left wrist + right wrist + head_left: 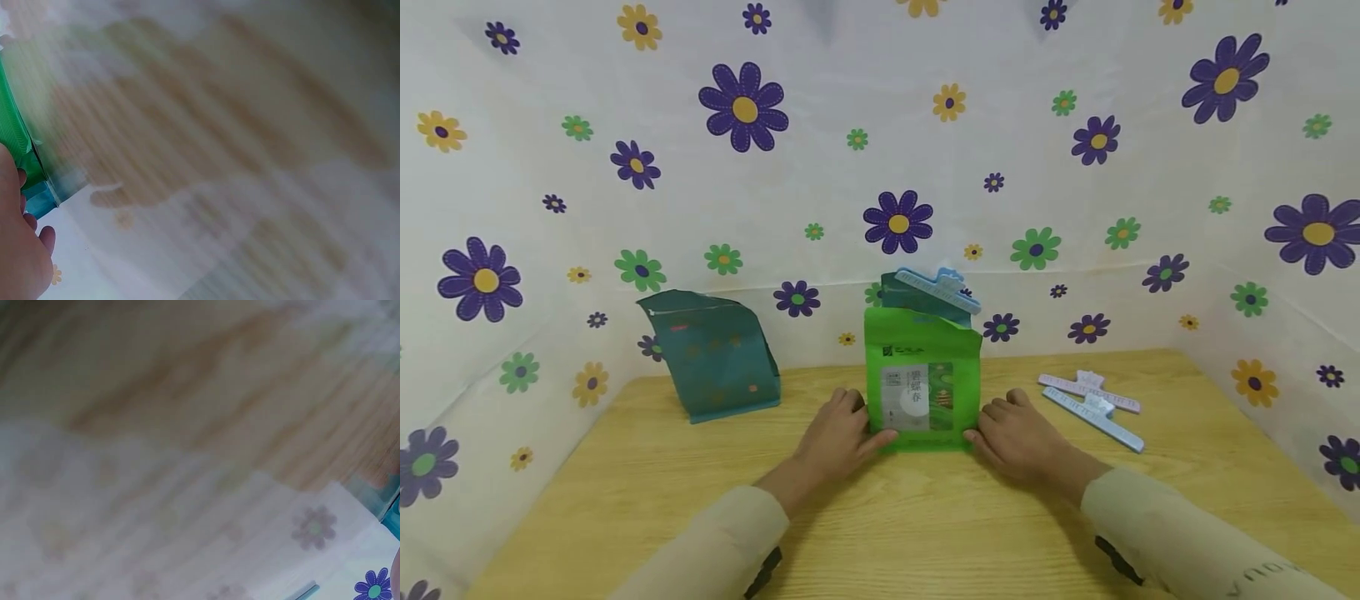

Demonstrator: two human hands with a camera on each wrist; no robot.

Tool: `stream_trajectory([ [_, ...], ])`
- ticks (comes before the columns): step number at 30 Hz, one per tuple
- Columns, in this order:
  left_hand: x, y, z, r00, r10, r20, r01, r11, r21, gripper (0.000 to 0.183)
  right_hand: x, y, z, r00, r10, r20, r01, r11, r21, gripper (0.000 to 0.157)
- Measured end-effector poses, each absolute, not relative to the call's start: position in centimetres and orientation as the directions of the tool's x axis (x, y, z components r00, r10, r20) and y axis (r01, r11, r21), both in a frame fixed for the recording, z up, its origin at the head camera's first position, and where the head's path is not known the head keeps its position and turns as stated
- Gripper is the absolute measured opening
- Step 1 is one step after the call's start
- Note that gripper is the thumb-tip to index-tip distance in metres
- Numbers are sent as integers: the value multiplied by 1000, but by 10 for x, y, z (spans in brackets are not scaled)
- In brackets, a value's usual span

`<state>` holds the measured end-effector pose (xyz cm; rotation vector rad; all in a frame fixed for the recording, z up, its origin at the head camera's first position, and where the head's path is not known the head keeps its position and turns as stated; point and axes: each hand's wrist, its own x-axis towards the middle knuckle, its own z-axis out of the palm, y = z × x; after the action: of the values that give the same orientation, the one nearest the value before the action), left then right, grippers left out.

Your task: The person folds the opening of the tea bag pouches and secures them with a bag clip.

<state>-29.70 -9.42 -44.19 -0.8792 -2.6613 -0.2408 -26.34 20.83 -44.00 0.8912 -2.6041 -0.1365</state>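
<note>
A bright green tea pouch [922, 375] stands upright on the table in the head view, its pale label facing me. My left hand [844, 433] holds its lower left edge, thumb on the front. At its lower right edge my right hand [1018, 435] holds it the same way. Directly behind stands a teal pouch [917, 296], mostly hidden, with a light blue sealing clip [938, 288] slanted across its top. The left wrist view shows part of the left hand [22, 237] beside the green pouch [14, 134]; the right wrist view catches barely any of the right hand.
Another teal pouch [718, 358] leans at the left rear of the wooden table [880, 525]. Two long clips, one pinkish white [1120, 401] and one light blue [1108, 427], lie at the right. A flower-printed white cloth [820, 192] encloses the back and sides.
</note>
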Motion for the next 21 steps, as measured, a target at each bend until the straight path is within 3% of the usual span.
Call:
stream_trajectory([
  [21, -296, -95, -437, -764, 549, 340, 602, 796, 68, 59, -266, 206, -440, -749, -596, 288, -554, 803, 220, 32],
])
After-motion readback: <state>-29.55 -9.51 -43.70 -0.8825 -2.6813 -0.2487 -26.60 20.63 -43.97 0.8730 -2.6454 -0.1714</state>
